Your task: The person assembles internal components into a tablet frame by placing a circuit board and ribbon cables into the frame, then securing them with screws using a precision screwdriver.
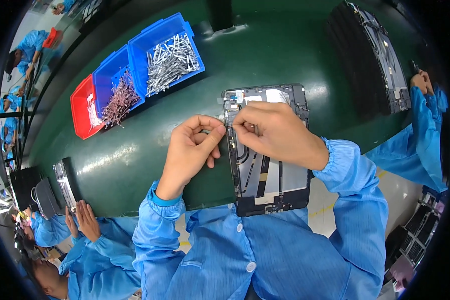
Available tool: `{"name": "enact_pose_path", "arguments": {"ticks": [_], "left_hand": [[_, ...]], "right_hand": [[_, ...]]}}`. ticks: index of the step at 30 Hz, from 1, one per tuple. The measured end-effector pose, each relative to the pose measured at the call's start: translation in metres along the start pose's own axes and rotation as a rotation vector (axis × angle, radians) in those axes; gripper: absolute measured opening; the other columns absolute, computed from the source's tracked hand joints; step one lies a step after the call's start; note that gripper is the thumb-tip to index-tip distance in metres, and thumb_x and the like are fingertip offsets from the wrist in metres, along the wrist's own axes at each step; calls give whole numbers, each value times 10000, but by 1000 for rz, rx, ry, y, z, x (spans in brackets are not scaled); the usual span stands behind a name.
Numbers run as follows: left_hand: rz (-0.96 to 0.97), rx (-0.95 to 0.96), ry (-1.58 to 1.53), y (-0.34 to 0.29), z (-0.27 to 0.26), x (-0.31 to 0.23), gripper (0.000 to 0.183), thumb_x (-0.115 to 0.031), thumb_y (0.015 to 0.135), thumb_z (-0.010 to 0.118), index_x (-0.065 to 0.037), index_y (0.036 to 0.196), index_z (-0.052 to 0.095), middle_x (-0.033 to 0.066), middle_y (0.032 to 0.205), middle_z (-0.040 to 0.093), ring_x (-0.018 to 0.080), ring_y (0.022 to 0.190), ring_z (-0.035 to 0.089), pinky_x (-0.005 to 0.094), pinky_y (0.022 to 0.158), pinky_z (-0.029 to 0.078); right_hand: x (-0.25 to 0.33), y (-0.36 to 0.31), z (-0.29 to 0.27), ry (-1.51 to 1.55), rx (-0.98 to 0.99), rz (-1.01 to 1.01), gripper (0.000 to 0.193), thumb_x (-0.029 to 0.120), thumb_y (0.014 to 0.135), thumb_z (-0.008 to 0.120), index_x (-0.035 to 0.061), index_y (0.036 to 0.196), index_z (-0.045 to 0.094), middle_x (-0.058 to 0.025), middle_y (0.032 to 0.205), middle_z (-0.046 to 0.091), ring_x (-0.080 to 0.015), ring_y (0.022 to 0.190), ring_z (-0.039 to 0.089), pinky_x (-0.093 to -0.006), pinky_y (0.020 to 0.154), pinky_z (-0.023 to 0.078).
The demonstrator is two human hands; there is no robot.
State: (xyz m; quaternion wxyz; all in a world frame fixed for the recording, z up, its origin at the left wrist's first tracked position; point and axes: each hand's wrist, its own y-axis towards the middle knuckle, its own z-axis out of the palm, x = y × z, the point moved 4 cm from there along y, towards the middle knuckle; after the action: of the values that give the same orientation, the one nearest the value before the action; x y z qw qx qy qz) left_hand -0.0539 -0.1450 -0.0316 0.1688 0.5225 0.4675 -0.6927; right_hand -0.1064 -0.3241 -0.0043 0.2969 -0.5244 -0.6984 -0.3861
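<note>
Opened tablet: a flat black-framed device with silver plates and dark ribbon cables (pixel 272 182) lies on the glossy green tabletop (pixel 275 55), its near end at the table edge by the worker's blue jacket (pixel 280 245), presumably so both hands reach it easily.
Left hand: the bare left hand (pixel 190 152) is beside the tablet's left edge, thumb and forefinger pinched almost together, other fingers loosely curled; from here I can't tell whether anything is between them.
Right hand: the bare right hand (pixel 280 130) arches over the tablet's upper part, its fingertips drawn close together at the left rim; any fine piece there is too small to make out.
Why so close: the fingertips nearly meet at one spot, which suggests delicate work on that edge.
Bins: a red plastic bin of white bits (pixel 77 115), a blue plastic bin of thin reddish wires (pixel 110 67) and a larger blue plastic bin of silver strips (pixel 147 42) stand beyond the left hand, likely for easy picking.
Right side: a stack of dark tablet bodies (pixel 387 60) sits well apart, near a co-worker's hand (pixel 422 82).
In the way: the right hand hides much of the tablet's upper half.
</note>
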Motion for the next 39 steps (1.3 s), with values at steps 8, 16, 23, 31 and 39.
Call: {"name": "enact_pose_path", "arguments": {"ticks": [8,16,23,31,39], "left_hand": [[-20,-3,48,3,1,-4,124,-98,958,685,7,1008,643,8,685,633,52,548,580,200,446,446],[12,-21,77,1,3,-3,130,-103,958,688,10,995,633,17,686,639,58,548,585,201,431,436],[78,-65,117,0,6,-1,140,-98,948,698,13,986,622,29,688,647,61,552,592,203,408,424],[81,-77,126,0,8,-2,128,-87,943,696,8,966,614,33,702,649,64,562,598,203,411,431],[60,-78,135,3,8,-5,84,-34,917,677,6,936,604,48,758,669,75,587,624,205,415,448]], "right_hand": [[0,-2,0,-14,-37,-53,83,22,830,710,-11,890,665,-118,772,631,-235,639,636,-346,564,506],[-1,-4,1,-28,-49,-53,83,78,851,666,21,833,609,-114,773,623,-324,667,648,-407,593,532],[-1,-4,1,-43,-33,-40,87,86,856,665,21,837,610,-112,777,630,-319,674,655,-403,592,535],[-2,-5,2,-41,-48,-54,92,91,855,662,17,834,610,-112,781,625,-322,683,651,-414,598,531],[-2,-5,1,-22,-56,-63,87,77,849,660,7,829,613,-122,776,627,-327,681,649,-419,601,530]]}}
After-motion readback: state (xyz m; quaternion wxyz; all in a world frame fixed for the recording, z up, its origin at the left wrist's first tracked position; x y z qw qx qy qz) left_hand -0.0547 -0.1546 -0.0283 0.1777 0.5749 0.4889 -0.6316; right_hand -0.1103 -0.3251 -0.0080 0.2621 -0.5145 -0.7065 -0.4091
